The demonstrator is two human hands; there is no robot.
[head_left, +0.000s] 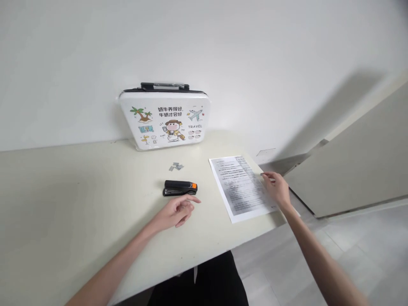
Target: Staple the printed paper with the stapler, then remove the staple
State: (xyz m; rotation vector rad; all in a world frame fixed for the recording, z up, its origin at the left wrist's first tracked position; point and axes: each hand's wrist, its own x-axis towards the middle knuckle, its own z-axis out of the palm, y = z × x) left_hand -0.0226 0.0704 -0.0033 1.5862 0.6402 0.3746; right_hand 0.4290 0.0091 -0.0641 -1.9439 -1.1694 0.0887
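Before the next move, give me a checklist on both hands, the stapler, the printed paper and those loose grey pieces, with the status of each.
1. Left hand free: ok, nothing visible in it.
2. Right hand free: cannot tell; anything between its fingertips is too small to make out.
3. Stapler near the left hand: ok, just beyond it, orange end toward the paper.
4. Stapler loaded: cannot tell.
5. Paper on the table, print up: ok.
6. Grey pieces gathered in a neat stack: not ok, scattered behind the stapler.
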